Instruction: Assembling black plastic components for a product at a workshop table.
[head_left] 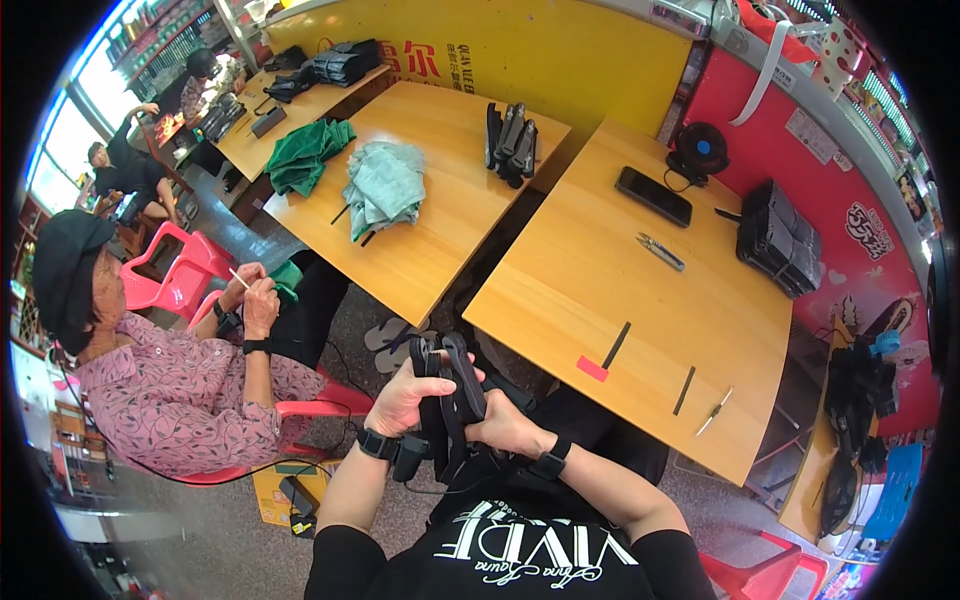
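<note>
1. Near centre, the black folded fabric strap bundle is held between both hands: left hand wrapped round its left side, right hand curled against its lower right.
2. It looks light, soft, slightly springy, hardly fragile; gripping across the stacked folds should suit.
3. Right fingertips are hidden; lower ends merge into black clothing.
4. Farther right, on the yellow-brown wooden worktop, the slim pale-and-dark stick's tip is unclear.

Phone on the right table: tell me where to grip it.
Probably best to pinch the phone by its two long edges, around the middle, coming from the near side: it is a slab lying flat on the table, and the fan stands beyond its far side.
</note>
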